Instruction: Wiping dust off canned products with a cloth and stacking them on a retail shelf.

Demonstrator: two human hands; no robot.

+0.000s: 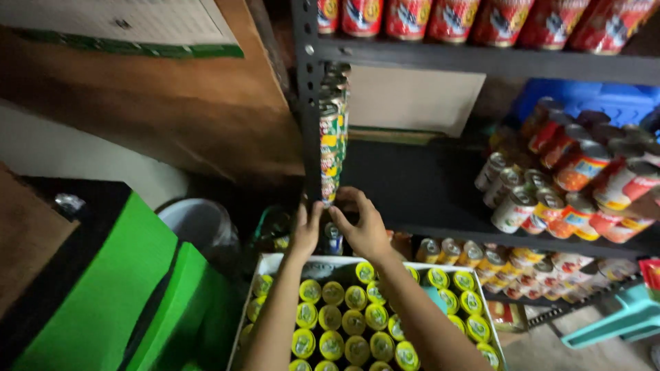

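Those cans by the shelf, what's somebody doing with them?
A person has both hands up at a tall stack of cans on the dark metal shelf. The left hand and right hand are cupped around the stack's bottom cans. Below their arms sits a white box full of yellow-topped cans. More cans are piled on the shelf to the right.

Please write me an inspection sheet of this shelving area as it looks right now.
Surface: dark metal shelf, mostly bare in the middle.
Job's things: column of cans at the shelf's left post; tray of yellow-topped cans below.
Clutter: red and orange cans piled at right.
Hands: left hand and right hand at the column's base; grip unclear.
Cables: nothing seen.
Surroundings: green box, white bucket, teal stool.
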